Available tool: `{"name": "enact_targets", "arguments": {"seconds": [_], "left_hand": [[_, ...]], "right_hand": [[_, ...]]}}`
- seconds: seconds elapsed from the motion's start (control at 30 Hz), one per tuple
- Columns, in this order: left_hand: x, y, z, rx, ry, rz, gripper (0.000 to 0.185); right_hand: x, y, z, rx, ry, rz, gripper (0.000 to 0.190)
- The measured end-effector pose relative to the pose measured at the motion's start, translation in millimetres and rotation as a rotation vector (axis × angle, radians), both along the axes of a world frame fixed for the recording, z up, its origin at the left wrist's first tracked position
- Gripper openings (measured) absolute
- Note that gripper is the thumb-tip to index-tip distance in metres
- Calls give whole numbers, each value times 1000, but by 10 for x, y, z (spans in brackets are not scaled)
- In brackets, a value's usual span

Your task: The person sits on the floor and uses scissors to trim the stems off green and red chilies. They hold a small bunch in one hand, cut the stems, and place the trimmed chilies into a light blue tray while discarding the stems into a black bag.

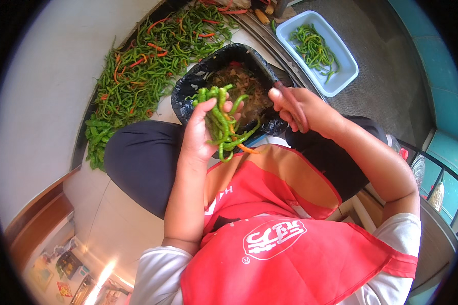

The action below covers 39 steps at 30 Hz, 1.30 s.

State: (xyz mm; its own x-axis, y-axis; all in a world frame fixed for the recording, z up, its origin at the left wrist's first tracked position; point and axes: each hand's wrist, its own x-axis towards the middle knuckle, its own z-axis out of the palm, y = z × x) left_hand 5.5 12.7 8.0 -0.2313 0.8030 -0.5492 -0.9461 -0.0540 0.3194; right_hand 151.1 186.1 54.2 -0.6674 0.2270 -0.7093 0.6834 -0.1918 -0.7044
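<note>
My left hand [202, 133] grips a bunch of long, curled green chili peppers [223, 118], their stem ends gathered at the top and the tips hanging loose. One orange chili [248, 148] pokes out of the bunch. In my right hand [309, 106] is the reddish-brown handle [294, 106] of a tool that looks like a knife. Its dark blade [260, 61] extends along the right rim of a bin lined with a black plastic bag [183, 93]. Brown and green plant scraps [248, 85] lie inside the bin, which stands between my knees, just beyond the peppers.
A large heap of green chilies with some red ones [149, 72] spreads along the wall on the left. Broader green peppers [98, 139] lie at its near end. Beyond a door track [267, 49], a light-blue plastic basin [349, 76] holds several green chilies [313, 47].
</note>
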Motion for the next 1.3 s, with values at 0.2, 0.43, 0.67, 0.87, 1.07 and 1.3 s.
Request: {"name": "enact_targets", "arguments": {"seconds": [0.2,0.43,0.67,0.87,1.07,1.3], "left_hand": [[-43,-37,-25,570,-418,112,25],[-24,32,-42,665,-268,229,27],[-137,90,25,447,-71,425,21],[-276,29,-83,403,-35,519,21],[-366,-25,-151,419,14,446,20],[-236,76,-184,355,-7,494,20]], "right_hand": [[19,81,16,-210,110,-164,51],[54,45,127,-135,137,-47,55],[170,-45,211,-19,270,210,52],[257,-72,102,-247,214,266,57],[289,-170,143,-356,145,417,64],[294,-262,113,-375,146,337,66]]}}
